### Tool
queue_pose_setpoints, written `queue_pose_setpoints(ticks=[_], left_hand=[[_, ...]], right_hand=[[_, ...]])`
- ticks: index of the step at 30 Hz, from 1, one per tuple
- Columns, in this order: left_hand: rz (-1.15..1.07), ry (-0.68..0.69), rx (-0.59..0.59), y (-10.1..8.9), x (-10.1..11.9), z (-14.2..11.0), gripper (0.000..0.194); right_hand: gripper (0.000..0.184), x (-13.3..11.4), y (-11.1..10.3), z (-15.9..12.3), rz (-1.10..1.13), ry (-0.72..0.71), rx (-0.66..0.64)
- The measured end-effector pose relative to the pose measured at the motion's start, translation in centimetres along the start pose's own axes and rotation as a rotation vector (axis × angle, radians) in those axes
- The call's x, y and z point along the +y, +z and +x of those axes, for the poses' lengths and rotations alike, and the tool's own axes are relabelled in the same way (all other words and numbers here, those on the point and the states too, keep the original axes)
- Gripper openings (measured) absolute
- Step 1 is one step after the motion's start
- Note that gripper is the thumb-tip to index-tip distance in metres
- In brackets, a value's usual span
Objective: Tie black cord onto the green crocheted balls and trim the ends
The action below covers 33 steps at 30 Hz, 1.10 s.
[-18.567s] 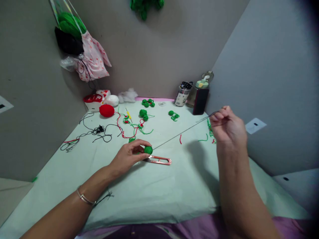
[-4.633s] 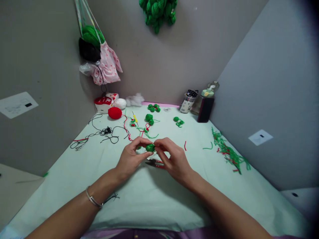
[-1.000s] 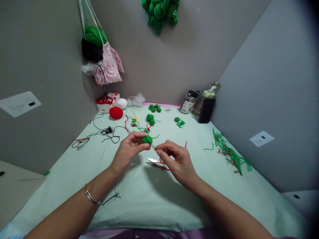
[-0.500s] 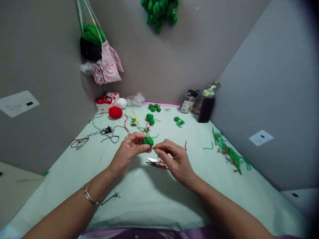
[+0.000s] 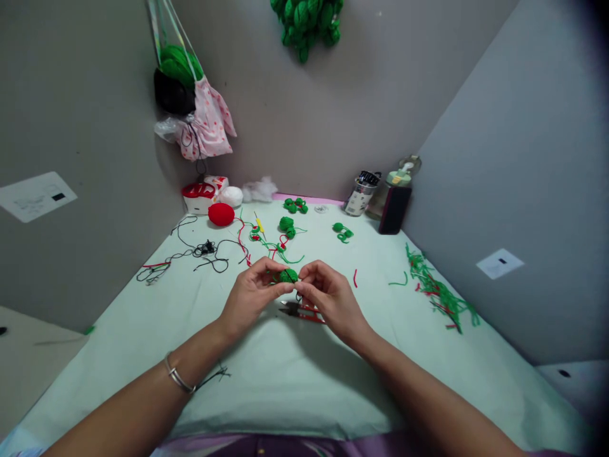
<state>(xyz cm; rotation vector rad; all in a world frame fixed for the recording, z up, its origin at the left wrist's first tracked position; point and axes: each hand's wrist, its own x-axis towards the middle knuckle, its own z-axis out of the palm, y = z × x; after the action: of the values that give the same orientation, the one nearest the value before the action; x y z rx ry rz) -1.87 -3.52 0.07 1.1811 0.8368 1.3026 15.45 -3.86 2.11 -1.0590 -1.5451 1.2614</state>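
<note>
Between thumb and fingers, my left hand [image 5: 257, 287] grips a small green crocheted ball [image 5: 288, 275] with a dark thread across it. My right hand [image 5: 328, 295] is pinched close against the ball's right side; a dark thread hangs below its fingertips, and whatever else sits in the pinch is too small to make out. Under the hands lies a pair of red-handled thread snips [image 5: 304, 312], partly covered by my right hand. Beyond the ball, green and red crocheted pieces [image 5: 280, 247] trail loose yarn on the cloth.
A red yarn ball [image 5: 221, 214] and tangled black thread [image 5: 207, 247] lie left. A yellow-handled hook [image 5: 259, 223] and green pieces [image 5: 295, 205] are farther back. Yarn scraps [image 5: 440, 292] lie right. A pen cup [image 5: 360, 193] and dark phone [image 5: 395, 210] stand by the walls.
My left hand has shifted slightly right with the green ball, which is turned a little. My right fingers have closed in against it, and the dark thread now hangs beneath them.
</note>
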Motion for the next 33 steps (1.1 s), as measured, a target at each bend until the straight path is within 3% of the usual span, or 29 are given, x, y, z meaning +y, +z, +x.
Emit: queue_pose_setpoints(ticks=[4,8,11,13,16,19,21,23,24,28,30,33], left_hand=[[0.085,0.019,0.009,0.0,-0.2,0.0,0.024],[0.126,0.004,-0.010,0.1,-0.4,-0.2,0.024],[0.176,0.021,-0.034,0.1,-0.6,-0.3,0.023],[0.206,0.029,-0.060,0.2,-0.8,-0.3,0.022],[0.225,0.029,-0.115,0.1,-1.1,-0.2,0.019],[0.259,0.036,-0.151,0.1,-1.3,-0.2,0.016],[0.278,0.013,-0.165,0.1,-1.5,-0.2,0.018],[0.275,-0.031,-0.181,0.1,-1.6,-0.2,0.020],[0.265,-0.051,-0.192,0.1,-1.7,-0.2,0.021],[0.304,-0.059,-0.220,0.1,-1.7,-0.3,0.018],[0.382,-0.024,-0.223,0.2,-1.6,-0.2,0.018],[0.397,-0.040,-0.229,0.3,-1.3,-0.2,0.019]], right_hand=[[0.009,-0.3,-0.6,-0.2,-0.083,-0.034,-0.085],[0.011,-0.4,-1.1,-0.5,-0.578,-0.315,-0.024],[0.013,-0.2,-1.2,-0.3,-0.715,-0.478,0.040],[0.013,-0.1,-1.2,-0.2,-0.708,-0.490,0.026],[0.012,-0.2,-1.2,0.0,-0.693,-0.396,-0.027],[0.013,-1.2,-1.6,-0.1,-0.588,-0.416,0.013],[0.011,-2.0,-2.0,-0.1,-0.428,-0.470,0.128],[0.009,-2.7,-2.5,-0.1,-0.213,-0.414,0.179],[0.010,-2.9,-2.6,0.0,-0.100,-0.333,0.143],[0.017,-3.1,-3.2,0.1,0.210,0.050,-0.213],[0.018,-3.3,-3.5,0.2,0.304,0.063,-0.210],[0.019,-4.0,-4.2,0.2,0.439,-0.033,-0.061]])
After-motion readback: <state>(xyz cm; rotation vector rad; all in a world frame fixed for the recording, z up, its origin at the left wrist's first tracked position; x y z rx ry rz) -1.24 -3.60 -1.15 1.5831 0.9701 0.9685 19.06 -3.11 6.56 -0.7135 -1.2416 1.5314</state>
